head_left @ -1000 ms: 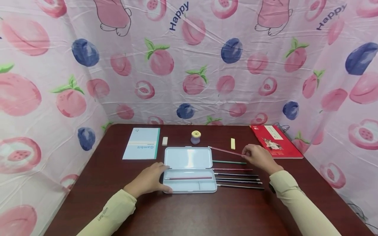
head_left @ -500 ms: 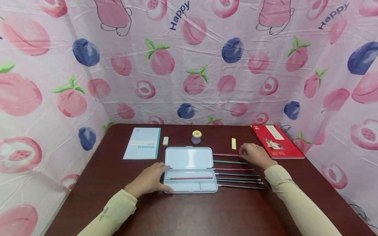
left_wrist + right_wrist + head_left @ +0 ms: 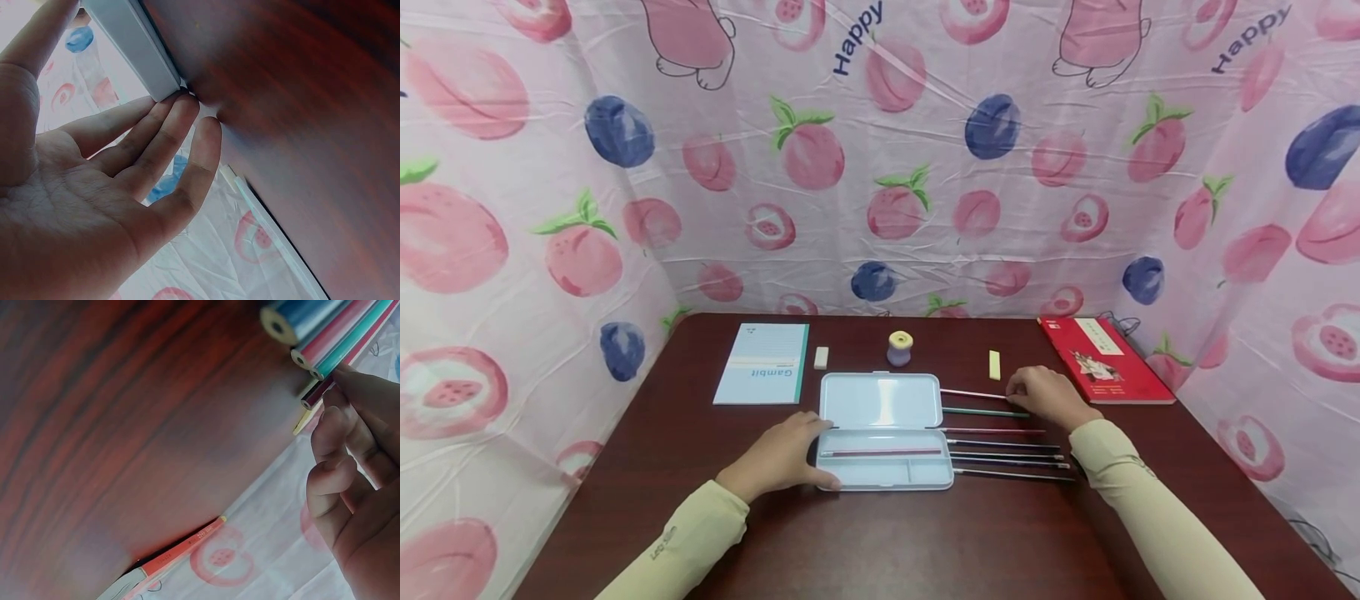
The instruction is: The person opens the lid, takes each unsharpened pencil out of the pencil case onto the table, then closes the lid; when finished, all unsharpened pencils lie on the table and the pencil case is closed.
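Notebook [image 3: 762, 364] paper, pale blue with a green spine, is seen at the far left of the dark wooden table [image 3: 865, 542], and a small white eraser [image 3: 821, 357] is placed just beside it. The left hand [image 3: 782, 456] is laid against the left end of the open pencil case [image 3: 883, 431]; its fingers [image 3: 165, 134] are kept straight and close together, their tips touching the corner of the case. One pink pencil [image 3: 880, 452] is held in the front tray of the case. A small purple sharpener [image 3: 898, 348] is set behind the case. To the right of the case a row of pencils [image 3: 1003, 454] is laid side by side on the table. The rearmost one, a pink pencil [image 3: 973, 393], is pinched at its right end by the curled fingers [image 3: 337, 434] of the right hand [image 3: 1045, 396]. A yellow eraser [image 3: 994, 364] is found just behind that hand, and a red book [image 3: 1103, 358] is placed at the far right.
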Demonstrator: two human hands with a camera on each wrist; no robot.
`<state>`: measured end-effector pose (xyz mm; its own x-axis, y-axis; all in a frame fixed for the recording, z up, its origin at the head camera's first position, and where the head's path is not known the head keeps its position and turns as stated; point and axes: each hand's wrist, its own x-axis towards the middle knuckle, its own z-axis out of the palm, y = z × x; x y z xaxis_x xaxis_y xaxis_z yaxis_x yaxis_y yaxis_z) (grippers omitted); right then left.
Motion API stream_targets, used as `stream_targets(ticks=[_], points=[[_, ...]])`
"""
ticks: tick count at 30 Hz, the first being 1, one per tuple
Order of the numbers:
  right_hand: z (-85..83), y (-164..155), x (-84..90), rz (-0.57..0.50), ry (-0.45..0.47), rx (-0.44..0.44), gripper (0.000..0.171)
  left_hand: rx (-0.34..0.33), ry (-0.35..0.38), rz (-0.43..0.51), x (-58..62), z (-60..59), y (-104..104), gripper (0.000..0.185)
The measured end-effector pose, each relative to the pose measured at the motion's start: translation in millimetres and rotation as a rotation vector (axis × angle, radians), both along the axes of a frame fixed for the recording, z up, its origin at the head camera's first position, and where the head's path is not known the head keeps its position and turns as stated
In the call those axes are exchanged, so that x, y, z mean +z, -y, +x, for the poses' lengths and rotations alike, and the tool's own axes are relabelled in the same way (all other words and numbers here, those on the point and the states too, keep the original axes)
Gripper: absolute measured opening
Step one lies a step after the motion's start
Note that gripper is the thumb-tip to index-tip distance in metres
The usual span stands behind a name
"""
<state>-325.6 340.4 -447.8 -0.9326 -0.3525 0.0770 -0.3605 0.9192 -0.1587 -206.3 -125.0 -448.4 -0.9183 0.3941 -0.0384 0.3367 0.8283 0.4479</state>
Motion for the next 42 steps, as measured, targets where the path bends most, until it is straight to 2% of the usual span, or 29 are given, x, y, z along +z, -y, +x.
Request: stream_targets(ticks=[5, 11, 14, 17, 22, 26, 33, 42], points=[[6.7, 4.4, 2.8, -0.06, -0.01, -0.013, 0.008, 0.001, 0.004, -0.005, -1.0, -0.1, 0.0, 0.094], [30.1, 31.4, 13.1, -0.263, -0.047, -0.014, 0.009, -0.002, -0.001, -0.005, -1.0, -1.0, 0.9, 0.095], [46.2, 53.1, 19.0, -0.342, -0.069, 0.036, 0.008, -0.002, -0.006, 0.002, 0.5, -1.7, 1.3, 0.095], [61.7, 76.4, 21.5, -0.366, -0.072, 0.104, 0.007, 0.002, -0.009, 0.005, 2.2, -1.6, 1.9, 0.095], [82.5, 108.7, 17.5, -0.343, -0.028, 0.218, 0.007, 0.008, -0.001, -0.005, -0.9, -1.3, 2.1, 0.095], [90.7, 124.1, 10.3, -0.292, 0.011, 0.273, 0.01, 0.004, 0.004, -0.007, -3.3, -1.5, 0.8, 0.095], [92.7, 139.6, 5.8, -0.177, 0.086, 0.32, 0.011, 0.0, 0.002, -0.003, -5.1, -0.8, 0.4, 0.094], [88.5, 146.2, 8.9, -0.147, 0.131, 0.309, 0.006, -0.012, -0.015, -0.003, -2.8, -1.3, 1.2, 0.095]])
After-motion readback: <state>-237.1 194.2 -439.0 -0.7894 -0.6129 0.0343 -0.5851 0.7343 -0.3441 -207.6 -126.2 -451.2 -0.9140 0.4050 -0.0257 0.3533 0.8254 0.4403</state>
